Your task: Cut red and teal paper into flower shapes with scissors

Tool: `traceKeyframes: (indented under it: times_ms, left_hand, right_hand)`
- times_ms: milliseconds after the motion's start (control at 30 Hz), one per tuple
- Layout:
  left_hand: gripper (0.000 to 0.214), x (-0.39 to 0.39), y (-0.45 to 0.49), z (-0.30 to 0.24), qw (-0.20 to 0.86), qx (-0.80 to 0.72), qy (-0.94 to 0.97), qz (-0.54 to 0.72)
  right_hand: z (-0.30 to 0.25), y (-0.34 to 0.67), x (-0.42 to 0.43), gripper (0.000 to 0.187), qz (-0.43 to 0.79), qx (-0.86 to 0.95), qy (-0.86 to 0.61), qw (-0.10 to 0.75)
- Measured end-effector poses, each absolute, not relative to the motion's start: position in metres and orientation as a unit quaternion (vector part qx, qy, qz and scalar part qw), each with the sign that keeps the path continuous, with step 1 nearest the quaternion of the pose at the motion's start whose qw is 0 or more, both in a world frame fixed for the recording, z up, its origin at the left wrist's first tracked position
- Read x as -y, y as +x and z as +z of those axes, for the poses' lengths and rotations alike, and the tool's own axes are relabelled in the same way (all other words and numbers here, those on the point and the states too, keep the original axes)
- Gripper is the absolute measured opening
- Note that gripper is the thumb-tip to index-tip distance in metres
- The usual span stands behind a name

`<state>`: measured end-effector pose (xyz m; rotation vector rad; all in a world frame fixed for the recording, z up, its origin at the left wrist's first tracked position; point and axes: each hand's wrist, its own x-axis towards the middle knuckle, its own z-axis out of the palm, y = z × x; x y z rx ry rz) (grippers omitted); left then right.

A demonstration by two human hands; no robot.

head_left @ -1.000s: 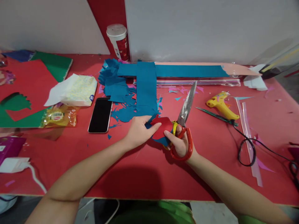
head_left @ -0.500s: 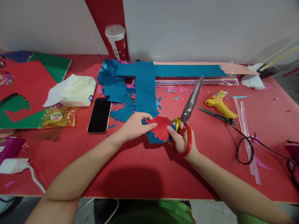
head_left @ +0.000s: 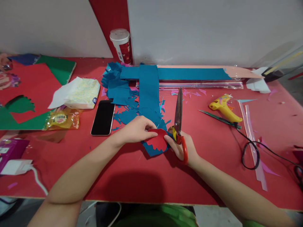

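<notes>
A red paper cutout (head_left: 156, 141) with a scalloped lower edge lies flat over a piece of blue paper (head_left: 151, 151). My left hand (head_left: 138, 130) pinches both layers at their upper left, thumb on top of the red. On the right side, the thumb of my right hand (head_left: 181, 146) presses the same papers. That hand also carries a pair of scissors (head_left: 178, 116) with red and yellow handles, blades pointing away from me and closed together. Just beyond the hands, blue scraps (head_left: 127, 116) and a wide blue strip (head_left: 149, 88) lie on the red table (head_left: 127, 179).
A phone (head_left: 103, 118) and a tissue pack (head_left: 82, 92) are to the left. A yellow glue gun (head_left: 224, 108) with a black cord and a green-handled pointed tool (head_left: 219, 119) lie right. A paper cup (head_left: 121, 47) stands by the wall. Red and green sheets (head_left: 44, 75) spread far left.
The scissors have swung from leaning right to nearly upright. The red and blue papers have turned slightly and shifted a little toward the left and nearer to me.
</notes>
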<state>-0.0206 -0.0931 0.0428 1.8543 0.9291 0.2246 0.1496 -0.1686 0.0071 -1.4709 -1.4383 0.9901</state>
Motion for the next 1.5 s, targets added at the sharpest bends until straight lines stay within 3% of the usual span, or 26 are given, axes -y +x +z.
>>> traceKeyframes:
  times_ms: [133,300,567,800,1067,1333,1500]
  left_hand:
    - [0.019,0.089,-0.027,0.045,0.495,-0.417,0.745,0.162]
    - [0.016,0.085,-0.034,0.056,0.492,-0.498,0.636,0.325]
    - [0.017,0.081,-0.039,0.055,0.469,-0.495,0.550,0.483]
    - [0.016,0.083,-0.041,0.060,0.427,-0.514,0.541,0.511]
    - [0.018,0.087,-0.041,0.061,0.354,-0.517,0.575,0.525]
    - [0.009,0.096,-0.034,0.065,0.325,-0.505,0.612,0.514]
    - [0.008,0.103,-0.027,0.061,0.299,-0.487,0.634,0.521]
  right_hand:
    - [-0.001,0.153,0.170,0.038,0.445,0.524,-0.605,0.402]
    - [-0.012,0.152,0.172,0.045,0.625,0.419,-0.479,0.452]
    - [-0.019,0.150,0.180,0.045,0.738,0.359,-0.377,0.429]
    - [-0.020,0.152,0.180,0.073,0.695,0.428,-0.376,0.438]
    - [-0.002,0.157,0.181,0.058,0.688,0.495,-0.363,0.388]
    - [-0.002,0.157,0.181,0.063,0.632,0.555,-0.390,0.375]
    - [-0.009,0.156,0.183,0.059,0.661,0.528,-0.370,0.383]
